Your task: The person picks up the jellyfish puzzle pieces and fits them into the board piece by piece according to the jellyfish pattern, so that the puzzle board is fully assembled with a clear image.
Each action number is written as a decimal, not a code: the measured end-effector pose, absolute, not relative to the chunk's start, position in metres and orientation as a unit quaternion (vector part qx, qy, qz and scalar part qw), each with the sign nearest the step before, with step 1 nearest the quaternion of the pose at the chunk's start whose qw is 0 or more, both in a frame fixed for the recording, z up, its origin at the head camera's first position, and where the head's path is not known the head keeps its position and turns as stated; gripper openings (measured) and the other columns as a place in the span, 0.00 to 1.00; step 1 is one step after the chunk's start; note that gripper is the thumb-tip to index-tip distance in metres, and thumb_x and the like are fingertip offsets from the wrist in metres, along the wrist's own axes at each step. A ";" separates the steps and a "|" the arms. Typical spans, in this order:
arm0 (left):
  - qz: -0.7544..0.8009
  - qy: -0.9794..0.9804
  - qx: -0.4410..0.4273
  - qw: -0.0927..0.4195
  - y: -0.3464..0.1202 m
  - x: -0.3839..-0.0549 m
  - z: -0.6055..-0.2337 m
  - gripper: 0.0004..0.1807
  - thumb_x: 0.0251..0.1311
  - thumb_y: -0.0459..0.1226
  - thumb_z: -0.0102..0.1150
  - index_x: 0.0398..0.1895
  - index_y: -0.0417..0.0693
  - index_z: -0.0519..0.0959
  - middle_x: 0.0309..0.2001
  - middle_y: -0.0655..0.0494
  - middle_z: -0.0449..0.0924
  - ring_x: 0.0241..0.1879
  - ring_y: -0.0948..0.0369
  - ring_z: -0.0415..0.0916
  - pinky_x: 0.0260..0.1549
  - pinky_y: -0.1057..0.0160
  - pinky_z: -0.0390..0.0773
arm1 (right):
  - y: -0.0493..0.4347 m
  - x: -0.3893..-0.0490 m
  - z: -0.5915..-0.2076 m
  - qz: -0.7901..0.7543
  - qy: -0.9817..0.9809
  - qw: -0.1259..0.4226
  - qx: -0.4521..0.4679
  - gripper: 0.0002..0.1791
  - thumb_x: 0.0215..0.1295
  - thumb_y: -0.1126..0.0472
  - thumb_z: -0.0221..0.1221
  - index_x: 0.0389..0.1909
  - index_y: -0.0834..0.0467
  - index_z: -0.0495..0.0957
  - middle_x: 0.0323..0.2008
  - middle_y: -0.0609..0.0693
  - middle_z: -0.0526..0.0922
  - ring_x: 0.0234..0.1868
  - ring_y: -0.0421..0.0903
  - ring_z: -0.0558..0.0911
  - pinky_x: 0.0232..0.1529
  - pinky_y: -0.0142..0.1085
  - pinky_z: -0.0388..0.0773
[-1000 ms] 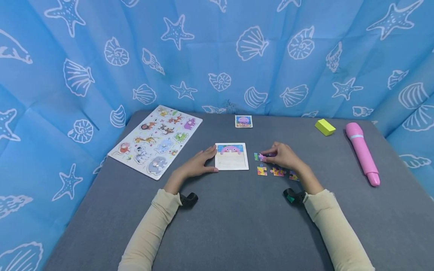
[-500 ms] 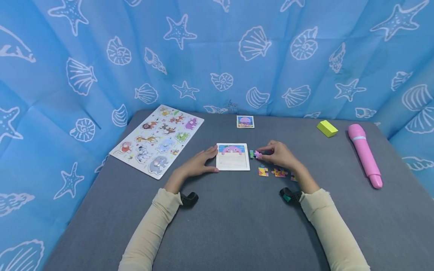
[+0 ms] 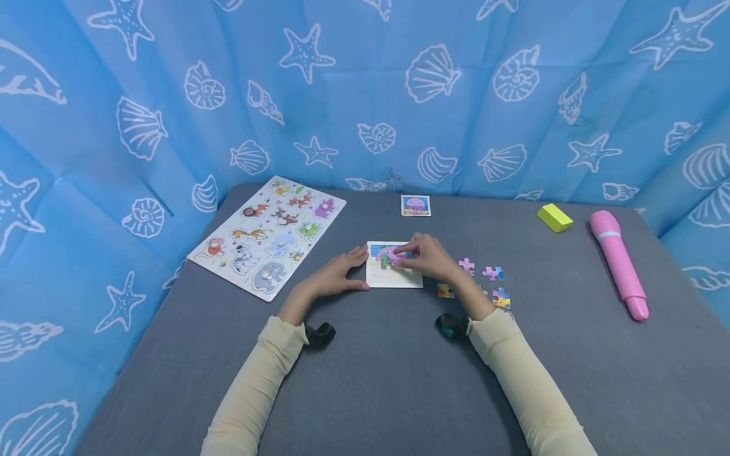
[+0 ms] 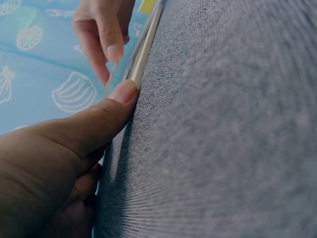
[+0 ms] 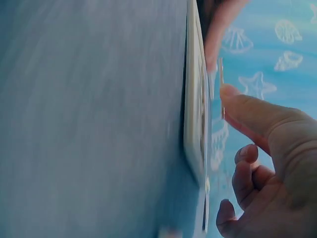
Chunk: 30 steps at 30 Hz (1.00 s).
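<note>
In the head view my left hand (image 3: 339, 273) rests at the left side of a small white puzzle tray (image 3: 393, 278), thumb and fingertips spread along its edge. The left wrist view shows the thumb touching the side of the tray (image 4: 142, 62). My right hand (image 3: 429, 258) pinches a green and pink puzzle piece (image 3: 388, 259) between thumb and fingertips, over the tray. Seen edge-on in the right wrist view, the piece (image 5: 222, 74) stands apart from the tray. A pink sea-creature picture fills the tray's upper part; its lower part is bare wood.
Several loose jigsaw pieces (image 3: 502, 297) lie right of the tray, partly hidden by my right forearm. A small picture card (image 3: 416, 205) is behind it. An animal peg puzzle board (image 3: 268, 237) lies left; a yellow block (image 3: 554, 218) and pink toy microphone (image 3: 620, 265) lie right.
My right hand has moved left from the loose pieces to over the tray, carrying the green and pink puzzle piece. My left hand has stayed at the tray's edge.
</note>
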<state>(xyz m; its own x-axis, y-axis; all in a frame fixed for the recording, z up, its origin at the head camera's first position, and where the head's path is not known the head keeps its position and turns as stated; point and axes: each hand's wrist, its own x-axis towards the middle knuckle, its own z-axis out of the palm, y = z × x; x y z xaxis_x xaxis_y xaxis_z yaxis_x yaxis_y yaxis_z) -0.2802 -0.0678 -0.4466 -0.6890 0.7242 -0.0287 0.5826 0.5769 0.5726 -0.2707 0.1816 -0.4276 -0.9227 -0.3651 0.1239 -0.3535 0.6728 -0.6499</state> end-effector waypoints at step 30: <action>0.267 0.880 0.374 0.119 -0.070 -0.283 -0.448 0.42 0.56 0.48 0.60 0.69 0.42 0.55 0.71 0.48 0.49 0.71 0.51 0.44 0.68 0.49 0.51 | 0.153 -0.278 -0.435 -0.307 0.925 0.013 -0.224 0.14 0.54 0.58 0.65 0.43 0.53 0.84 0.29 0.50 0.74 0.28 0.44 0.64 0.31 0.35 0.55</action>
<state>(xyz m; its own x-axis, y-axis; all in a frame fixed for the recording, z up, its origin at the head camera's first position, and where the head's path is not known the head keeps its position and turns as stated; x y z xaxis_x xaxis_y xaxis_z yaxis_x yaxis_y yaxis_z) -0.2830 -0.0695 -0.4476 -0.6926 0.7212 -0.0100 0.5939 0.5781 0.5596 -0.2776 0.1527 -0.4350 -0.8996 -0.4215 0.1142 -0.4060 0.7110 -0.5741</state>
